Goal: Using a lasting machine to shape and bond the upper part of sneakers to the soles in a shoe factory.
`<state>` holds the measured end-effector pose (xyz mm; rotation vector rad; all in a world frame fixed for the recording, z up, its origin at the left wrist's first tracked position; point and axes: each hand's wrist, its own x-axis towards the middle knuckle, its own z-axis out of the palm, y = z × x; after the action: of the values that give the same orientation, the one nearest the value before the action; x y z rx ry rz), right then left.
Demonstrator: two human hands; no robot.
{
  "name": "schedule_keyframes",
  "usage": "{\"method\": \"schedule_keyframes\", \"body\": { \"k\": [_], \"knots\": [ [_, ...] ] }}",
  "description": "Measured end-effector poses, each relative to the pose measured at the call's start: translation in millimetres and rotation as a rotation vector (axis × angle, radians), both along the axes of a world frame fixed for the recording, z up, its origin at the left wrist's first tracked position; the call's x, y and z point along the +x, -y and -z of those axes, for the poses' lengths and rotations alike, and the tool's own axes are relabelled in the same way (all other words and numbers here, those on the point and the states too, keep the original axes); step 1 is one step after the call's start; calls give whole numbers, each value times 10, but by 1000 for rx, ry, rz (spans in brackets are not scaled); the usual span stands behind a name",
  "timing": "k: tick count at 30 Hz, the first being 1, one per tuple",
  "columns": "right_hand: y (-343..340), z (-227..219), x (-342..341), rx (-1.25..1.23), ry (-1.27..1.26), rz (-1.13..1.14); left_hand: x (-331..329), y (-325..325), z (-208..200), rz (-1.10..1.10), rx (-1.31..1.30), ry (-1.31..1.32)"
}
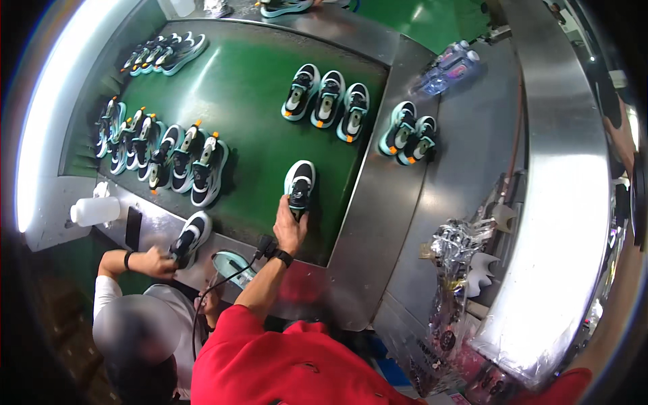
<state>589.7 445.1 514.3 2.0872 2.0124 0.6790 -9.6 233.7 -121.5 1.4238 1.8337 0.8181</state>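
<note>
My left hand (290,228) reaches forward with a dark band on its wrist. Its fingers are closed round the heel end of a black-and-white sneaker (300,181). That sneaker is over the green belt (260,145), toe pointing away from me; whether it rests on the surface I cannot tell. Beyond it stand three matching sneakers (329,99) with orange tabs at their near ends. To the right, a pair of the same sneakers (408,133) sits on the metal ledge. My right hand is out of view.
At left, a co-worker's hand (159,262) is on another sneaker (194,233). Several sneakers (209,169) line the belt's left side. A white bottle (96,211), a dark phone (133,228), plastic bottles (451,67) and crumpled foil (459,243) lie around. A black cable (233,275) hangs near my forearm.
</note>
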Motion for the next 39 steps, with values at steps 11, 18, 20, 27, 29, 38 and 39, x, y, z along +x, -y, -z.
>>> {"method": "schedule_keyframes", "body": {
  "k": [11, 18, 20, 27, 29, 38, 39],
  "knots": [
    [1302, 547, -1539, 159, -163, -56, -383, 69, 167, 156, 169, 68],
    [2361, 209, -2078, 505, -151, -400, 70, 725, -1109, 468, -37, 614],
    [2882, 33, -2085, 646, -156, -495, 423, 1119, -2031, 666, -198, 849],
    [5123, 425, -2863, 971, -526, -375, 1719, 2037, -3931, 1250, 376, 1194],
    [5732, 553, -3216, 963, -444, -258, 2063, 2441, -4136, 1271, 574, 1224],
    [8135, 1287, -4415, 942, -130, 826, 2179, 4846, -4073, 1742, -348, 1376],
    [8527, 1347, -4563, 1003, -153, 943, 2158, 5068, -4021, 1792, -746, 1476]
  ]
}}
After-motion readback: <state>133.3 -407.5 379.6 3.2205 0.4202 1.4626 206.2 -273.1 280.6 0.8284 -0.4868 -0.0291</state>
